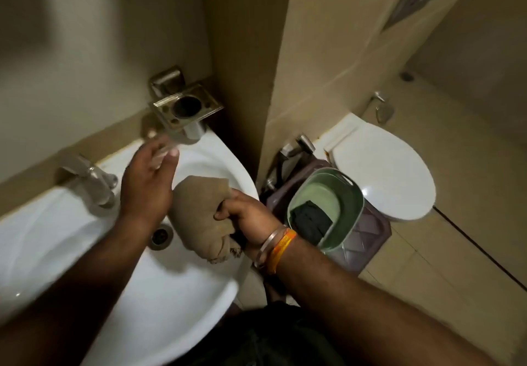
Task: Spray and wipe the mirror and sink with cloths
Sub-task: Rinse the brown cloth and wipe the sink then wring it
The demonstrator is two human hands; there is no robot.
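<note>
**Brown cloth held over the white basin**

Down over the white ceramic sink [85, 240], the right hand [248, 214] grips a bunched brown cloth [199, 211] — fingers and thumb curled round its upper edge, the rest of the fabric hanging into the bowl just beside the round metal drain [161, 235]. A steel bangle and orange thread bands [275, 247] circle that wrist. The left hand [147, 181] hovers above the basin, fingers stretched out and relaxed, blurred at the tips, holding nothing; it lies between the chrome tap [92, 179] and the cloth. On the wall behind the sink sits a metal tumbler holder [185, 107]. To the right, past the tiled partition, a pale green plastic bucket [350, 191] holds something dark, and beyond it stands a white toilet with its lid closed [382, 171].
</note>
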